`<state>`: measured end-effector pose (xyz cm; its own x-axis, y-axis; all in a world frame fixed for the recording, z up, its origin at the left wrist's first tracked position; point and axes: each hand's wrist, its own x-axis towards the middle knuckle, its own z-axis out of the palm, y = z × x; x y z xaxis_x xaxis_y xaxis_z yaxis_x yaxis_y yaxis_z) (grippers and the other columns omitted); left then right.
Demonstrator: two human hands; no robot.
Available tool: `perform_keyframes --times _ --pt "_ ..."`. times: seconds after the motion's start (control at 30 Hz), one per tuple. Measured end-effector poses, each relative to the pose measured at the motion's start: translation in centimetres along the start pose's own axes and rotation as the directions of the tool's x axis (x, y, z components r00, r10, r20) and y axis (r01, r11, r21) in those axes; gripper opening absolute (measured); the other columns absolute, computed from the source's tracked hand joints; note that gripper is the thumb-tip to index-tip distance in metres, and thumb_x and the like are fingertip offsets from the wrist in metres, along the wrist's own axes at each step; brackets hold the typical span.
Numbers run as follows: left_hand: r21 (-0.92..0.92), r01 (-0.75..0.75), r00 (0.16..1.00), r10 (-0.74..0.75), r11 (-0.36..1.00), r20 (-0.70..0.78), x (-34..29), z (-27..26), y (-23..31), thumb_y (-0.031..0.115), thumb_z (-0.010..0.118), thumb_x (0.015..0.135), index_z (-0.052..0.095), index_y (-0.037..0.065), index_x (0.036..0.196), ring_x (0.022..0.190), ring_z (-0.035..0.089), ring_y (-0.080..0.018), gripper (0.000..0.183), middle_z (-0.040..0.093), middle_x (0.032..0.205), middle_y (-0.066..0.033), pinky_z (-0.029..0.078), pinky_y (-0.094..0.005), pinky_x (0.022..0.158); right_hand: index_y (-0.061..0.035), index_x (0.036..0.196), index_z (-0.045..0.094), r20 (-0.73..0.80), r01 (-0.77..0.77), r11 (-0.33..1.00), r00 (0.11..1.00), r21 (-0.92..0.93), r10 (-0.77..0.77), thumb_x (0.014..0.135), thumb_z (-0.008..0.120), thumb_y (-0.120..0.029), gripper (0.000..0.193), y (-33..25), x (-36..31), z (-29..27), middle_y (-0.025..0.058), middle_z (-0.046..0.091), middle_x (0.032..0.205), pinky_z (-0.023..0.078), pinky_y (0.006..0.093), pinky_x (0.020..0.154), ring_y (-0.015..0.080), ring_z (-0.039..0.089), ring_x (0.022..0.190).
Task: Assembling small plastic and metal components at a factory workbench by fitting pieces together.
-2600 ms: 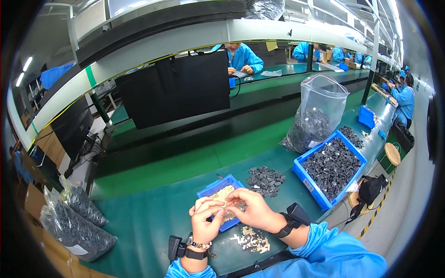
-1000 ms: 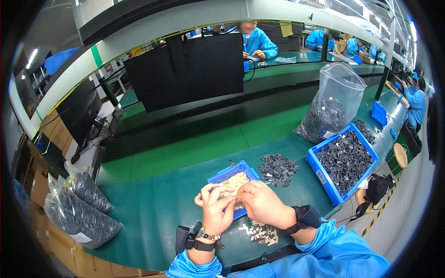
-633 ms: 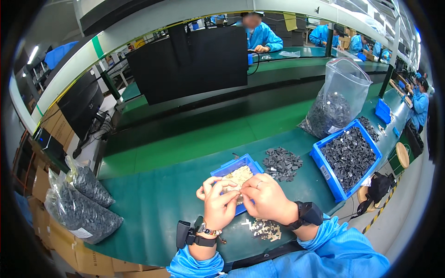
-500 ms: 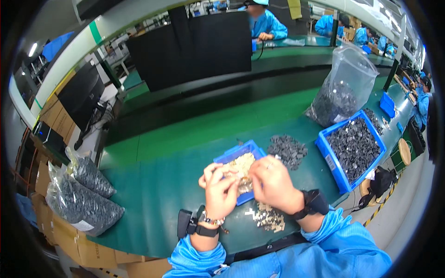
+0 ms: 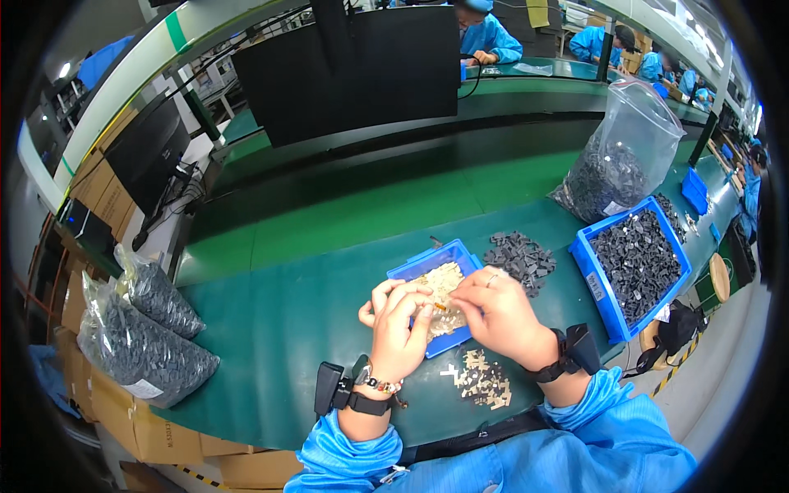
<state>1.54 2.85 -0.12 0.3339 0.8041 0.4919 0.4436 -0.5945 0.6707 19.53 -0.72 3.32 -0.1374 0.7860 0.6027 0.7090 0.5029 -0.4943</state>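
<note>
Both hands meet over a blue bin [image 5: 400, 271] of small pale cream pieces [image 5: 445, 278]. A tiny amber-coloured piece [image 5: 441, 306] shows between their fingertips. My left hand [image 5: 396, 329] is closed in a pinch at one end of it, thumb against the fingers. From the other side my right hand [image 5: 500, 316] pinches thumb and forefinger together; what lies in that pinch is too small to make out. Just in front of the bin, near my right wrist, lies a loose pile of pale and dark small pieces [image 5: 483, 380].
Beyond my right hand is a heap of dark grey pieces [image 5: 519, 260]. A larger blue bin [image 5: 603, 301] of dark pieces and a clear bag [image 5: 612, 164] stand at right. Filled bags [image 5: 148, 349] lie at left. A black monitor [image 5: 353, 78] hangs ahead; people work beyond.
The view has shifted slightly, so the bench sits a little differently in the picture. Both hands stay together over the bin, and the amber-coloured piece now shows more plainly between the fingertips.
</note>
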Motion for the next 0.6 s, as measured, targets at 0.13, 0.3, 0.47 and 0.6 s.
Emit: perform_keyframes --times 0.13,0.3,0.47,0.6 --pt "-0.003 -0.002 1.0 0.002 1.0 0.018 -0.08 -0.38 0.34 0.017 0.065 0.087 0.065 0.014 0.084 0.118 0.045 -0.0246 0.004 0.066 0.108 0.0024 0.02 -0.0438 0.098 -0.0026 0.083 0.068 0.052 -0.008 0.997 0.999 0.082 0.004 0.08 0.067 -0.005 0.004 -0.83 0.18 0.2 0.0105 0.065 0.081 0.05 0.0398 0.077 0.0301 0.062 0.08" --pt "-0.002 -0.001 1.0 0.001 1.0 -0.025 -0.19 -0.24 0.3 0.017 0.069 0.084 0.067 0.013 0.083 0.115 0.048 -0.0242 0.005 0.067 0.104 0.0023 0.022 -0.0432 0.098 -0.0015 0.082 0.066 0.11 -0.062 0.99 0.993 0.13 0.048 0.079 0.065 -0.003 0.003 -0.8 -0.17 0.71 0.0123 0.064 0.08 0.05 0.0408 0.078 0.0323 0.062 0.081" --pt "-0.052 0.008 0.993 -0.013 0.999 -0.114 -0.03 0.25 0.12 0.016 0.076 0.076 0.071 0.013 0.082 0.112 0.054 -0.0215 0.008 0.069 0.097 0.0032 0.026 -0.0417 0.098 -0.0005 0.082 0.065 0.091 -0.116 0.981 0.99 0.155 0.103 0.078 0.064 -0.001 0.004 -0.97 -0.3 0.74 0.014 0.065 0.08 0.05 0.0408 0.077 0.0334 0.062 0.079" --pt "-0.021 -0.016 0.997 0.015 1.0 -0.082 -0.03 0.15 0.63 0.014 0.075 0.077 0.074 0.013 0.088 0.113 0.053 -0.0215 0.011 0.069 0.102 0.0033 0.025 -0.0415 0.098 0.0007 0.082 0.064 0.075 -0.131 0.972 0.99 0.196 0.118 0.079 0.063 -0.001 0.004 -0.82 -0.16 0.91 0.015 0.064 0.08 0.05 0.0412 0.076 0.034 0.063 0.08"
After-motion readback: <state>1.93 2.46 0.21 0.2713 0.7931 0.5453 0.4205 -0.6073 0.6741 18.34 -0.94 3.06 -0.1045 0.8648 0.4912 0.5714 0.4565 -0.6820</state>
